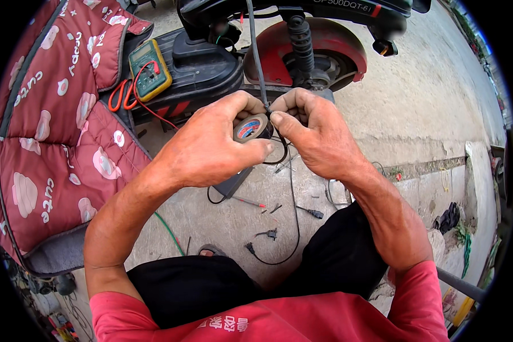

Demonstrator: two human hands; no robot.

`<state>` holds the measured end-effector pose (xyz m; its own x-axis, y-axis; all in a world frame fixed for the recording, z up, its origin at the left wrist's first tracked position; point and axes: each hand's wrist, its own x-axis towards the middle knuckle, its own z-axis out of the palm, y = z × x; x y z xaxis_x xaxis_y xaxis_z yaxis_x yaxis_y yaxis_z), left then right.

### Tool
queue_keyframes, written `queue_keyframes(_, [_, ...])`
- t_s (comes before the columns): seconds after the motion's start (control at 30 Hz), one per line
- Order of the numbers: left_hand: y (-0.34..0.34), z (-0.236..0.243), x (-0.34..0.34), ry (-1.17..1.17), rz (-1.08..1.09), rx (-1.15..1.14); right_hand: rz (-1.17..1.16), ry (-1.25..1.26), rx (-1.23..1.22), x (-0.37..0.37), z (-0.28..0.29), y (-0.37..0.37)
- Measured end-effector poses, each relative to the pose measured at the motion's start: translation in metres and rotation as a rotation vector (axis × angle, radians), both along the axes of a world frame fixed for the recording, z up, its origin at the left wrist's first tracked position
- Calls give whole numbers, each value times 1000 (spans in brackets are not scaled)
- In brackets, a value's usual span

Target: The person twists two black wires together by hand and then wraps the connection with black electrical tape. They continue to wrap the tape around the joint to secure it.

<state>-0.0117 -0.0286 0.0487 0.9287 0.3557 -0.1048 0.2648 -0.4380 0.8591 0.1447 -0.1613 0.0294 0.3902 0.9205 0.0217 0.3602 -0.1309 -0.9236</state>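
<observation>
My left hand (208, 145) is closed around a roll of electrical tape (249, 129), its round label facing up. Just to the right, my right hand (319, 134) pinches a dark cable (257, 54) between thumb and fingers. This cable runs down from the scooter into the space between both hands, and the fingertips nearly meet on it. Tape seems to be wrapped at that spot, but the fingers partly hide it. Below the roll, a black cord (285, 154) curves downward.
A yellow-edged multimeter (150, 71) with red leads lies on the scooter's footboard (202, 80). Maroon padded cover (62, 142) drapes at left. On the concrete lie a black box (233, 183), a red-tipped probe (248, 202), cut plugs (311, 213) and a green wire (170, 232). The scooter's red-rimmed wheel (336, 54) stands ahead.
</observation>
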Motion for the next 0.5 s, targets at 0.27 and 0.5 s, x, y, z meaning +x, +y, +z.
queue_keyframes(0.27, [7,-6,-3,-61,-95,156,21,-38,12,-2,-4,4])
queue_keyframes(0.5, [7,-3,-7,-53,-127,115,18,-67,2,-2,1,4])
